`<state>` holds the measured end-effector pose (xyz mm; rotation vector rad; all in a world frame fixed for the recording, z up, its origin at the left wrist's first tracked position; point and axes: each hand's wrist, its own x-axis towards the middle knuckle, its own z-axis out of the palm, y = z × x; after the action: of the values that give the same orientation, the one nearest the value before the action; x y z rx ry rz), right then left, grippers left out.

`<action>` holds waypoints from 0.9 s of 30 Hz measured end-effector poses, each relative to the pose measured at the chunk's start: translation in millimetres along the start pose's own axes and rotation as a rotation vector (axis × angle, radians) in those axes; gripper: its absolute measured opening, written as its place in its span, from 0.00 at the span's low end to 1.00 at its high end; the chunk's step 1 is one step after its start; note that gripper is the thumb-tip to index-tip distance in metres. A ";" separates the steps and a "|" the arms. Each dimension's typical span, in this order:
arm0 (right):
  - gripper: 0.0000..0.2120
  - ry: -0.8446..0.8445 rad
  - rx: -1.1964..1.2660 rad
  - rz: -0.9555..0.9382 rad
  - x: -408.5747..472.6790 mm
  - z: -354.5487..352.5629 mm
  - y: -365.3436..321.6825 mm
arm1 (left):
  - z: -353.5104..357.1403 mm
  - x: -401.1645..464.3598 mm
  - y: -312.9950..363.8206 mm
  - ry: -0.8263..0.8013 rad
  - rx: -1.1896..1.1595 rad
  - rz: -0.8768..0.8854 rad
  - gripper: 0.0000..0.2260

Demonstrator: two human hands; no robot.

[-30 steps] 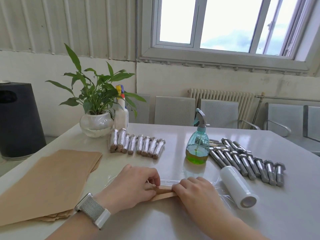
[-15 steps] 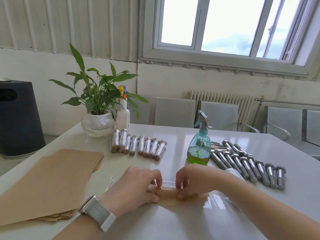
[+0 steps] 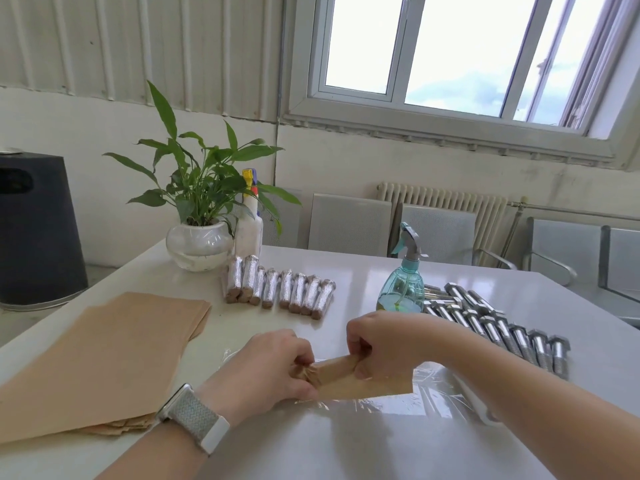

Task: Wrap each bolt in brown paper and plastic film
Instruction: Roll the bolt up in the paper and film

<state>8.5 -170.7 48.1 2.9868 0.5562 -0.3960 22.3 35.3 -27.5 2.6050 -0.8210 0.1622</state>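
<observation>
Brown paper roll (image 3: 341, 370), with the bolt hidden inside it, sits between my two hands just above the table (image 3: 381, 445). My left hand (image 3: 266, 368) pinches its crumpled left end with curled fingers and thumb. My right hand (image 3: 384, 341) curls over its other part, thumb underneath and fingers on top, gripping it. A loose flap of the paper hangs below my right hand, and plastic film (image 3: 415, 389) lies flat on the table beneath and to the right of that hand, glinting. I cannot tell whether the film touches the roll.

Beyond my right hand stands a teal spray bottle (image 3: 401, 287) with yellow-green liquid in its lower part. Past my left hand, at the far table edge, a round glass pot (image 3: 199, 249) holds a green plant (image 3: 204, 178) and what looks like water; a white squeeze bottle (image 3: 250, 230) stands just beside it.

Between that pot and my hands lies a row of wrapped bolts (image 3: 278, 289), side by side and shiny with film. To the right of my right forearm a row of bare bolts (image 3: 502, 330) lies on the table. Left of my left hand is a stack of brown paper sheets (image 3: 104, 355). A watch (image 3: 194, 417) is on my left wrist.
</observation>
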 end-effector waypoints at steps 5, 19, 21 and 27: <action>0.16 -0.011 -0.006 0.010 -3.4 -1.0 -4.3 | 0.5 -4.8 6.0 0.103 0.075 0.106 0.10; 0.09 0.314 0.042 0.044 -22.9 8.3 30.7 | -8.3 -5.3 20.1 0.444 0.275 0.284 0.05; 0.09 0.291 0.332 0.064 -30.2 4.4 44.3 | -9.3 -6.2 18.4 0.437 0.225 0.276 0.06; 0.01 0.349 0.971 -0.012 -51.3 10.0 60.0 | -14.3 -6.8 18.6 0.398 0.119 0.230 0.08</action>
<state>-18.3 -245.4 53.9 4.0403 0.5019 -0.1562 6.3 30.8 -9.7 2.4526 -0.9790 0.7872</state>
